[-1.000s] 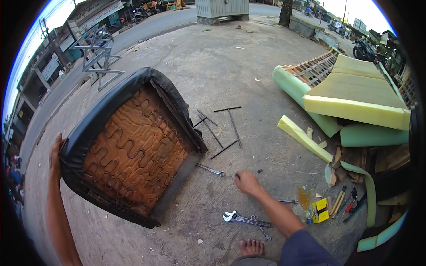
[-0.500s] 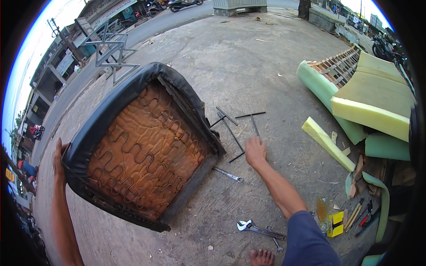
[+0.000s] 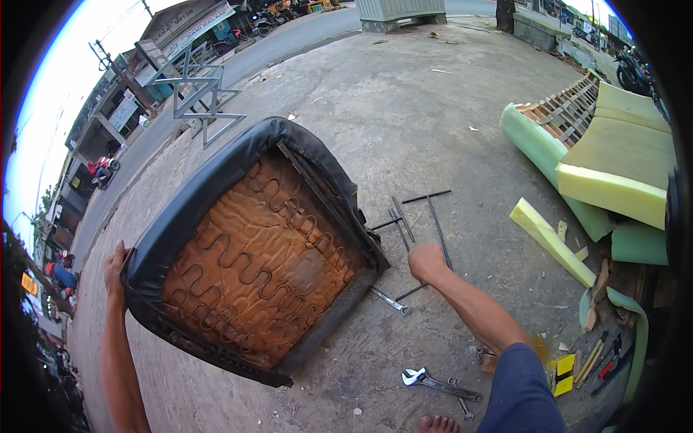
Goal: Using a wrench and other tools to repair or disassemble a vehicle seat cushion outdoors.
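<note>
A padded seat (image 3: pixel 198 191) with black covering is tilted on the concrete, its underside towards me. Zigzag springs (image 3: pixel 234 252) cross brown backing inside its frame. My left hand (image 3: pixel 115 273) grips the seat's left edge. To the right of the seat, my right hand (image 3: pixel 427 262) is closed in a fist over the shaft of a black T-handle wrench; its fingertips are hidden. Another T-handle wrench (image 3: pixel 437 224) lies just beyond that hand, beside more thin black bars (image 3: pixel 403 219). A combination wrench (image 3: pixel 390 299) pokes out by the seat's lower right edge.
An adjustable wrench (image 3: pixel 437 382) and smaller wrenches lie near my foot (image 3: pixel 438 424). Yellow foam (image 3: pixel 613 187), a foam strip (image 3: pixel 552 242), a yellow box (image 3: pixel 563 374) and hand tools (image 3: pixel 612 361) are at right. A metal frame (image 3: pixel 195 94) stands beyond the seat, near the road.
My right hand has come away from one T-handle wrench and moved left onto the shaft of another. My left hand still holds the seat. The whole view has shifted slightly.
</note>
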The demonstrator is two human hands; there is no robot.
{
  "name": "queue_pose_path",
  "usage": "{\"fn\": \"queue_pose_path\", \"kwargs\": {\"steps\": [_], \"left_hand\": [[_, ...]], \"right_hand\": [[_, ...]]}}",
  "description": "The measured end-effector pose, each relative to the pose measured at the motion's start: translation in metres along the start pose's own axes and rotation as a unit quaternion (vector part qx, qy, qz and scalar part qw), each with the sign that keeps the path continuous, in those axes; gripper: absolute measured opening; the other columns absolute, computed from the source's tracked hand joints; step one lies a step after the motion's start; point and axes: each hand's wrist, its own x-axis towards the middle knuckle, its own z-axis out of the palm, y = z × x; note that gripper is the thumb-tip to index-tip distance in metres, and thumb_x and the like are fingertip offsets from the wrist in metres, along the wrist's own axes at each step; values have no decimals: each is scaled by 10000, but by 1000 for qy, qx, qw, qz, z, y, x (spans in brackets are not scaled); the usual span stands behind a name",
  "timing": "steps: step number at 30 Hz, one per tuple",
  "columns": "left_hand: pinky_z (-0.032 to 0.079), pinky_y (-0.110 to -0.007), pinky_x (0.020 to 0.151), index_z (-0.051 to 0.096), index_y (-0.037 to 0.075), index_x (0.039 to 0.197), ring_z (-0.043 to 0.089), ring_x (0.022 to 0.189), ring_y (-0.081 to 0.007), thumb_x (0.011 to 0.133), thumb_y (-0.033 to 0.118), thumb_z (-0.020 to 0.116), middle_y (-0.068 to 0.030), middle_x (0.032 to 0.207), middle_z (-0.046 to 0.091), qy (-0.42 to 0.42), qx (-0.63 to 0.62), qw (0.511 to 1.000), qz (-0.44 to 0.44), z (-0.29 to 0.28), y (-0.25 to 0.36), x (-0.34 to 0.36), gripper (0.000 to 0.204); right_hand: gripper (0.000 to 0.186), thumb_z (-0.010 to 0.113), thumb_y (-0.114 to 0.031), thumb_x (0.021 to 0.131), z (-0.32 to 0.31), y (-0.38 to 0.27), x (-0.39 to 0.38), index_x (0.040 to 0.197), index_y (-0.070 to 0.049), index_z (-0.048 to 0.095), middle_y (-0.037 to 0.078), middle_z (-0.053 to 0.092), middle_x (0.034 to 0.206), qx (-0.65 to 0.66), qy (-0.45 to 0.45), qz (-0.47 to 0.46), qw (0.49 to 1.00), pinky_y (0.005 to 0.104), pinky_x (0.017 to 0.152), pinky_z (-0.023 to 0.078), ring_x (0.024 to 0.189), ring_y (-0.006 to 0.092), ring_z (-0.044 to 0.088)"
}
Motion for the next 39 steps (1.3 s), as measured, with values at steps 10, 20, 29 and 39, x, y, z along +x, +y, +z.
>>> {"fn": "queue_pose_path", "kwargs": {"steps": [10, 20, 29, 39], "left_hand": [[367, -273, 475, 626, 120, 687, 476, 486, -65, 1006, 508, 611, 44, 619, 560, 17, -4, 999, -33, 13, 4, 4, 503], [303, -258, 455, 639, 107, 670, 445, 480, -46, 988, 495, 651, 55, 595, 544, -6, -44, 999, -32, 10, -47, 36, 503], [225, -301, 468, 633, 91, 666, 380, 477, -52, 997, 485, 638, 65, 581, 468, 2, -13, 1000, 20, -9, -74, 72, 515], [507, -421, 939, 743, -9, 1083, 699, 1004, -291, 1002, 578, 402, -151, 1066, 736, 213, 134, 961, -117, -30, -106, 47, 684]], "right_hand": [[491, 581, -339, 995, 42, 24, 110, 1277, 62, 586, 331, 647, 1230, 378, 119, 175, 901, 513, 1005, 491, 1196, 481, 608], [208, 485, -238, 1086, 120, 39, -201, 964, -77, 438, -25, 360, 614, 780, 324, 231, 483, 265, 368, 340, 439, 71, 376], [252, 501, -297, 1084, 189, 82, -336, 1076, -47, 530, 42, 594, 739, 715, 195, 356, 569, 276, 431, 465, 548, 131, 583], [317, 641, -158, 943, 193, 82, -366, 1218, -4, 608, 129, 712, 926, 296, 362, 296, 833, 387, 765, 562, 815, 311, 700]]}}
